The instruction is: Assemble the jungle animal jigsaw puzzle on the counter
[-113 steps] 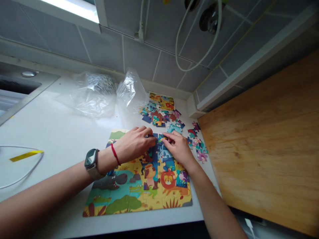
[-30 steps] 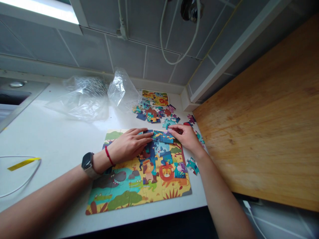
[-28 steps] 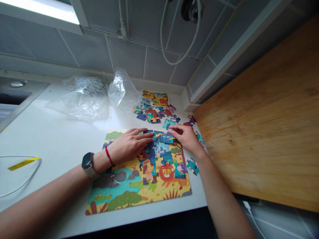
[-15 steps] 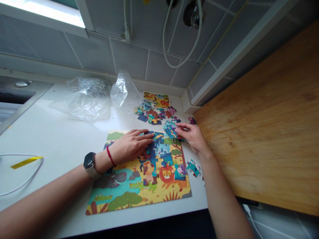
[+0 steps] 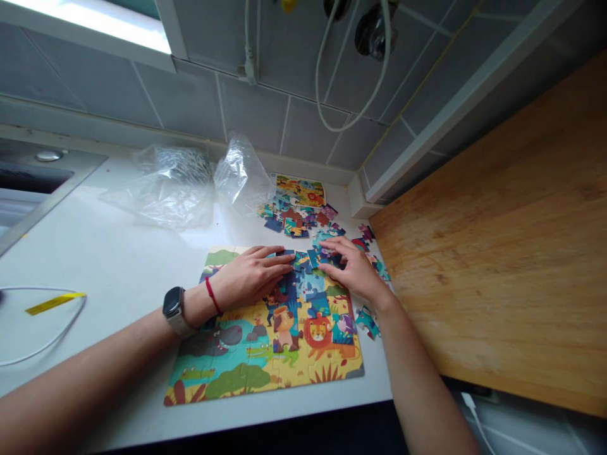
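Observation:
A partly assembled jigsaw puzzle (image 5: pixel 246 379) with hippo, lion and crocodile pictures lies on the white counter. My left hand (image 5: pixel 253 275) rests flat across its upper middle, fingers stretched out, covering part of it. At the upper right edge, my right hand (image 5: pixel 353 268) has thumb and fingers around a dark blue puzzle piece (image 5: pixel 313 258), next to another blue piece (image 5: pixel 302 261). The fingers partly hide that piece. A purple-and-blue piece (image 5: pixel 344 328) lies on the puzzle beside the lion. One teal piece (image 5: pixel 367 321) sits on the counter under my right wrist.
Loose pieces (image 5: pixel 294 224) are heaped behind the puzzle, near a small picture card (image 5: pixel 301 189). Crumpled clear plastic bags (image 5: pixel 175 186) lie at the back left. A wooden board (image 5: pixel 497 253) stands along the right side. A white cable (image 5: pixel 61 338) is at the left.
My right hand has moved slightly down and left with the blue piece, bringing it to the puzzle's upper edge. Its fingers are wider apart. My left hand stays on the puzzle.

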### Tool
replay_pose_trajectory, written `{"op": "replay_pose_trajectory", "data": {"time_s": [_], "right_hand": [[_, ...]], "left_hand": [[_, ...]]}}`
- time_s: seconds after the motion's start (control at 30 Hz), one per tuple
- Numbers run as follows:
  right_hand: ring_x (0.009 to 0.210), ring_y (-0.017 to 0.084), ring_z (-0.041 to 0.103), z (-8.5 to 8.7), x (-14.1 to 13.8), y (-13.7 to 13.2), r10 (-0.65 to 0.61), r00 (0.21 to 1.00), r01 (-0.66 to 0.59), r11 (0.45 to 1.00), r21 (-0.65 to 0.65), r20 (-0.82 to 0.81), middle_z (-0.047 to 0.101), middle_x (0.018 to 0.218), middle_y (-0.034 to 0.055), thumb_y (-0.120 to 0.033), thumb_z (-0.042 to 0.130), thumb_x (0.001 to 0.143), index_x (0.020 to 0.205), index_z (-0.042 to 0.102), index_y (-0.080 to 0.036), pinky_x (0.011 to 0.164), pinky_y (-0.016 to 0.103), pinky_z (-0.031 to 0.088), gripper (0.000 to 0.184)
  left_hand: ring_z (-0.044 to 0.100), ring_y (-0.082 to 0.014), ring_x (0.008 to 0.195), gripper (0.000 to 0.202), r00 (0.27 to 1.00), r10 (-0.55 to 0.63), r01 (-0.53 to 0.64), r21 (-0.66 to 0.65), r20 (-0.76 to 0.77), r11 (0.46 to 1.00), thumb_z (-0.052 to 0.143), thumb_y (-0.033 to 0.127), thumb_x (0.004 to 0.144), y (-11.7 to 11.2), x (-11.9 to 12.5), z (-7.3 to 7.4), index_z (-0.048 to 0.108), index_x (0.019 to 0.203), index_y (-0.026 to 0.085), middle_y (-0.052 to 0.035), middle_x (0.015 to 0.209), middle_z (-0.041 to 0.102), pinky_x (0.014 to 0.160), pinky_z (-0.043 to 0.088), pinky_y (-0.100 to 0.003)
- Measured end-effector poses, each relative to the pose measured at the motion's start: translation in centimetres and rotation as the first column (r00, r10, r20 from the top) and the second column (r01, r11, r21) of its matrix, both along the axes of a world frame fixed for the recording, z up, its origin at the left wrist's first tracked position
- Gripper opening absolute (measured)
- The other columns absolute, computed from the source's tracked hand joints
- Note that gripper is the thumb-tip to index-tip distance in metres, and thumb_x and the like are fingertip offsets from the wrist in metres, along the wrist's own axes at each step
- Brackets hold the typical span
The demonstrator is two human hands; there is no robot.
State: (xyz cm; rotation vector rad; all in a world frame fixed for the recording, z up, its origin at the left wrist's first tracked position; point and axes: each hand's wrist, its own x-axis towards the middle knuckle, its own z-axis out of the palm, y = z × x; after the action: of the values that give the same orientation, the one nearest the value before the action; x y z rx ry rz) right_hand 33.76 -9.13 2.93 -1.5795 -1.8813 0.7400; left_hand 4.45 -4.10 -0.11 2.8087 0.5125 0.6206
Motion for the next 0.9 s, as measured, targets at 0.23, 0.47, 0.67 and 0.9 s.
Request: {"op": "replay_pose_trajectory", "data": {"time_s": [0.23, 0.47, 0.67, 0.9], "right_hand": [[0.118, 0.027, 0.064, -0.1, -0.5, 0.0, 0.026, 0.994, -0.028, 0.999, 0.023, 0.110, 0.069, 0.124, 0.0107, -0.026, 0.082, 0.084, 0.132, 0.073, -0.025, 0.109, 0.045, 0.050, 0.050], [0.087, 0.023, 0.070, -1.1, -0.1, 0.5, -0.216, 0.962, 0.218, 0.976, -0.010, -0.165, 0.076, 0.096, 0.0074, -0.045, 0.076, 0.084, 0.101, 0.079, -0.021, 0.082, 0.037, 0.058, 0.029], [0.065, 0.018, 0.064, -1.7, -0.6, 0.6, -0.300, 0.903, 0.264, 0.952, -0.154, -0.307, 0.067, 0.072, 0.0007, -0.049, 0.078, 0.075, 0.107, 0.072, -0.019, 0.062, 0.030, 0.056, 0.045], [0.055, 0.018, 0.065, -1.4, -1.7, 0.1, -0.358, 0.902, 0.335, 0.933, -0.133, -0.241, 0.070, 0.065, 0.0019, -0.054, 0.078, 0.077, 0.080, 0.060, -0.023, 0.052, 0.027, 0.048, 0.036]], "left_hand": [[0.058, -0.0271, 0.137, 0.031, 1.000, -0.001, 0.002, -0.036, 0.016, 0.999, 0.048, 0.024, 0.107, 0.0, 0.0, -0.1, 0.070, 0.129, 0.023, -0.0068, 0.142, 0.069, 0.110, 0.052, -0.048], [0.060, -0.0277, 0.135, 0.032, 1.000, -0.005, 0.005, -0.018, 0.024, 1.000, 0.048, 0.024, 0.106, 0.1, 0.0, 0.0, 0.071, 0.129, 0.022, -0.0071, 0.141, 0.069, 0.108, 0.054, -0.048], [0.061, -0.0286, 0.133, 0.033, 1.000, 0.003, -0.003, 0.023, 0.001, 1.000, 0.046, 0.025, 0.107, 0.0, 0.0, 0.0, 0.071, 0.128, 0.020, -0.0068, 0.142, 0.069, 0.106, 0.055, -0.048], [0.061, -0.0277, 0.133, 0.032, 1.000, 0.003, -0.004, 0.011, 0.017, 1.000, 0.048, 0.024, 0.107, 0.0, 0.0, -0.1, 0.071, 0.127, 0.022, -0.0061, 0.141, 0.069, 0.107, 0.055, -0.047]]}}
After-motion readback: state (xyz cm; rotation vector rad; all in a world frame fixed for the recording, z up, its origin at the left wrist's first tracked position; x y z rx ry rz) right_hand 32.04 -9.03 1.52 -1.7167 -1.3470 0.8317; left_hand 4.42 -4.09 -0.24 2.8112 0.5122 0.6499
